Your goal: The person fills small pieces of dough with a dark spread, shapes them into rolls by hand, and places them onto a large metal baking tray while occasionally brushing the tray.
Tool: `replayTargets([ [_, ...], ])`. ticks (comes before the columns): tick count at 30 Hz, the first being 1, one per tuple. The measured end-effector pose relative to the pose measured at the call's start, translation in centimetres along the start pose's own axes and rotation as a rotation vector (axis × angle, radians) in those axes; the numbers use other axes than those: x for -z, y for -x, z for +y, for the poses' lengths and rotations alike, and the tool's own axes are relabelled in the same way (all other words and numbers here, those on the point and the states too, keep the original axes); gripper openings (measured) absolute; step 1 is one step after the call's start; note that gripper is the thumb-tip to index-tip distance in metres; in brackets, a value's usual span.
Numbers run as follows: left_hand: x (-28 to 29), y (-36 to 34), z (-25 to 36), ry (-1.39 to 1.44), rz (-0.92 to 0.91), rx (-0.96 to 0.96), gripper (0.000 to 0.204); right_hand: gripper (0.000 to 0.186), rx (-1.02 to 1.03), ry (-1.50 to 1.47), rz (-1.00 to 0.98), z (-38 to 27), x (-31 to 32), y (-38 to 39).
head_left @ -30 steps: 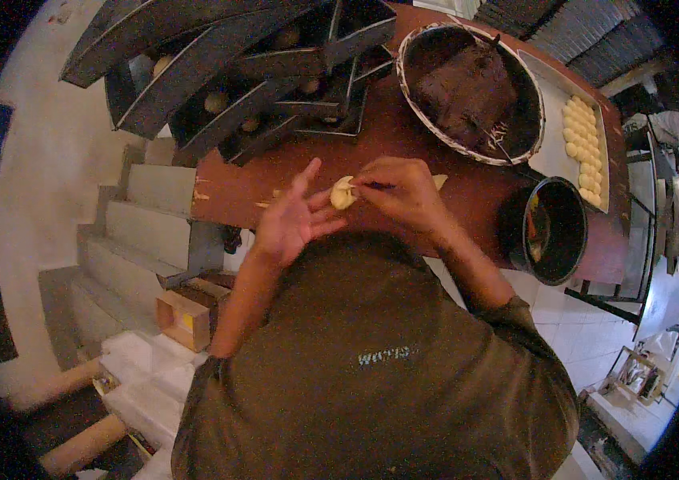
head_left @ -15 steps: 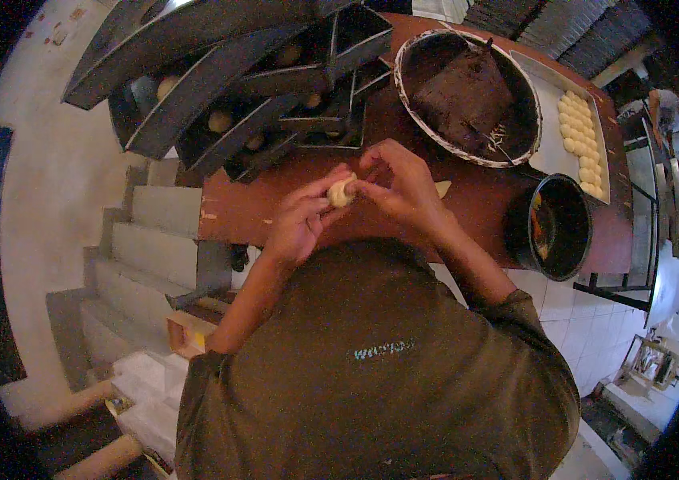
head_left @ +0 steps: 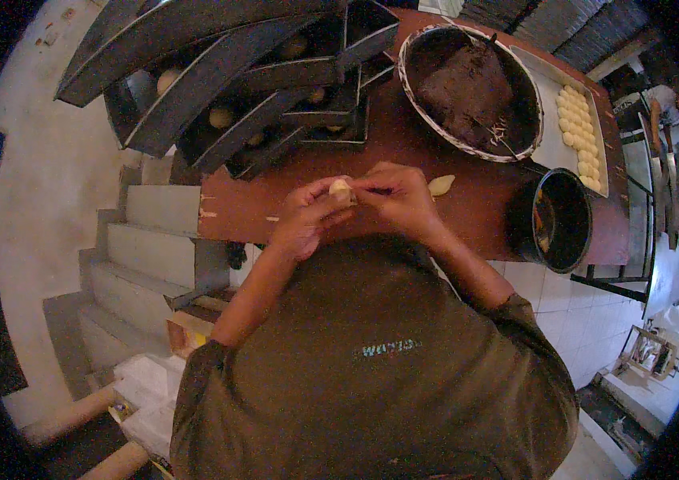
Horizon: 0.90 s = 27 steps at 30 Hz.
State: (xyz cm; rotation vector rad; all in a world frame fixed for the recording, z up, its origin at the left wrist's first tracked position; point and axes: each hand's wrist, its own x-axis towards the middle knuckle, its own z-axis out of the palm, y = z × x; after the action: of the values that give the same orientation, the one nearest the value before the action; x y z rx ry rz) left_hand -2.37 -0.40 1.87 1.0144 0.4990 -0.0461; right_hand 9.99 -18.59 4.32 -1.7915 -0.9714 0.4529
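A small ball of pale dough [head_left: 340, 189] sits in the fingers of my left hand [head_left: 304, 218], which is closed around it in front of my chest. From the other side, my right hand [head_left: 398, 200] pinches at the dough's edge with thumb and fingertips. My fingers cover much of the ball. Just beyond the right hand, a flat pale dough piece [head_left: 441, 185] lies on the reddish-brown table [head_left: 275, 178]. Farther back stands a wide round basin [head_left: 403, 76] holding a mound of dark brown paste [head_left: 467, 80], with a thin utensil stuck in it.
Stacked black trays [head_left: 219, 88] with dough balls inside rise at the back left. A light tray [head_left: 547, 104] holds rows of dough balls [head_left: 578, 132] at the far right. Near the right table edge stands a black bucket [head_left: 561, 220]. Grey steps [head_left: 147, 248] are on the left.
My right hand has lowered slightly, and its fingers have closed in on the dough. The dough has turned in my left hand, and more of the flat piece on the table shows.
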Motion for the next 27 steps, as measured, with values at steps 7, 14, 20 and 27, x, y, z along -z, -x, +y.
replayTargets([
  [7, -3.8, 1.2, 1.0, -0.051, 0.077, -0.328, 0.052, 0.024, -0.040, -0.186, 0.200, -2.2, -0.6, -0.2],
  [14, -0.8, 0.1, 1.3, -0.143, -0.030, -0.207, 0.036, 0.021, 0.214, 0.194, -0.184, -4.9, -0.3, 0.8],
  [20, 7.1, -1.4, -9.4, -1.310, 0.365, -0.544, 0.031, 0.044, 0.372, 0.255, -0.152, -1.3, -6.1, -0.9],
  [27, 15.8, 0.0, -8.1, -1.380, 0.826, -0.536, 0.034, 0.038, 0.477, 0.765, -0.056, 14.4, -7.9, -1.3],
])
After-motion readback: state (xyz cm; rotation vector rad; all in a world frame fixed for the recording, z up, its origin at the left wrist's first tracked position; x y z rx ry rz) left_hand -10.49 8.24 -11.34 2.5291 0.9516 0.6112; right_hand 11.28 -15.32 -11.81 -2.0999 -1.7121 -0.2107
